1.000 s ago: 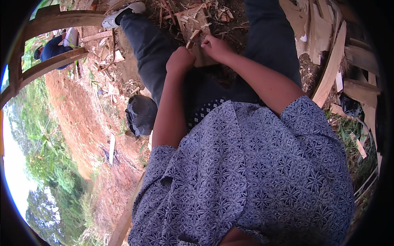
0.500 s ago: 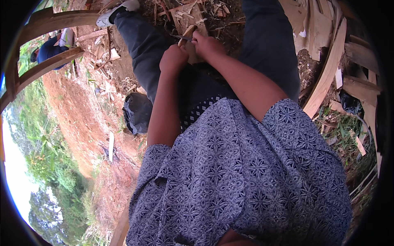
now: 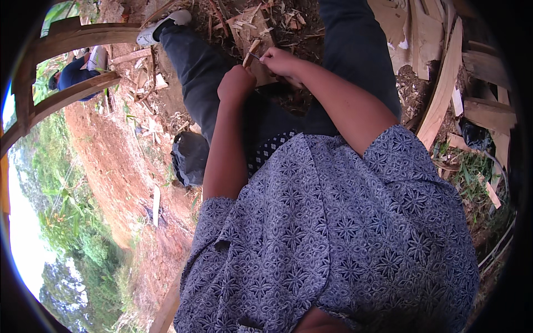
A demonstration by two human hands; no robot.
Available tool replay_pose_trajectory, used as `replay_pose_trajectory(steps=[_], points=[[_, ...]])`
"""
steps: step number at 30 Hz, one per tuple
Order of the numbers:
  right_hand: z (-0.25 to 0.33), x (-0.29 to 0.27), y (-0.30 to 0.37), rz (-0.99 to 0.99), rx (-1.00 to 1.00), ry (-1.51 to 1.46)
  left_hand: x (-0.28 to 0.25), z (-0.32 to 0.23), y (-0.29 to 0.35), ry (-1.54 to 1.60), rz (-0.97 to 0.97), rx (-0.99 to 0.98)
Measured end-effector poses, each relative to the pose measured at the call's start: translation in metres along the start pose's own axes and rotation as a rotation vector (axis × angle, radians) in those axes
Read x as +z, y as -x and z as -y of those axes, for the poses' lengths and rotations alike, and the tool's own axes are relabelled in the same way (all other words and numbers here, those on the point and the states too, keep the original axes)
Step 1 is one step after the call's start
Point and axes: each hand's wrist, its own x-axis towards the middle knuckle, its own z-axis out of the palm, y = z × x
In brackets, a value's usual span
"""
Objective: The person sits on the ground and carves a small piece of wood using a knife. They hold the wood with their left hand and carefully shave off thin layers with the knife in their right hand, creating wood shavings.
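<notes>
The left hand (image 3: 236, 83) is closed in a fist on a short wooden stick (image 3: 251, 53); just beside it, the right hand (image 3: 281, 60) pinches a thin blade (image 3: 255, 55) against the stick's tip, above wood shavings (image 3: 261, 22).

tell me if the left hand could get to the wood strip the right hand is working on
Probably yes: the left hand is a closed fist right beside the wood strip by the right hand, with nothing between them.

No packages, labels, signs or screens.
</notes>
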Motion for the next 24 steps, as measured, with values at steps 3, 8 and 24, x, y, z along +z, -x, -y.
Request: replay_pose_trajectory(steps=[3,8,24], points=[[-0.011,0.007,0.0,-0.198,-0.229,0.38,-0.004,0.001,0.002,-0.016,0.01,0.017],[0.003,0.017,0.005,-0.282,-0.216,0.558,-0.001,0.008,-0.013,0.012,0.053,-0.02],[0.008,-0.045,-0.039,-0.319,-0.156,0.597,-0.002,-0.005,0.025,-0.005,0.089,-0.004]])
